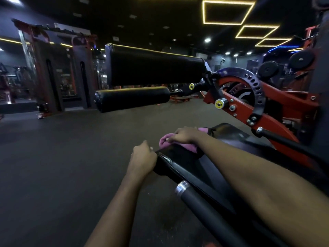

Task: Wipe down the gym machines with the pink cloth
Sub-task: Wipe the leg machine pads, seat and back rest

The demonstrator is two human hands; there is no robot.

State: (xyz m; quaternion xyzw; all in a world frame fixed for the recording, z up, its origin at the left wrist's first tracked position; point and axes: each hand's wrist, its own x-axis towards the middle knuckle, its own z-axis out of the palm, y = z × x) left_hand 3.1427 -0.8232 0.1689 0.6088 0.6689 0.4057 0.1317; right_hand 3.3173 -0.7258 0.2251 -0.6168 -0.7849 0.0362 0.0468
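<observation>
Head camera looks down at my two hands. My right hand (183,135) is on top of the pink cloth (175,146), fingers bent over it, pushing it onto the front edge of the black seat (179,156). My left hand (142,157) curls round that same edge, just beside the cloth.

I think the cloth could slip off the edge and drop on the floor (62,166), because part of it hangs over. My head could bump the big black roll (154,68) if I lean in.

I cannot read any words. The yellow knob (219,104) has marks, but they are too small.
</observation>
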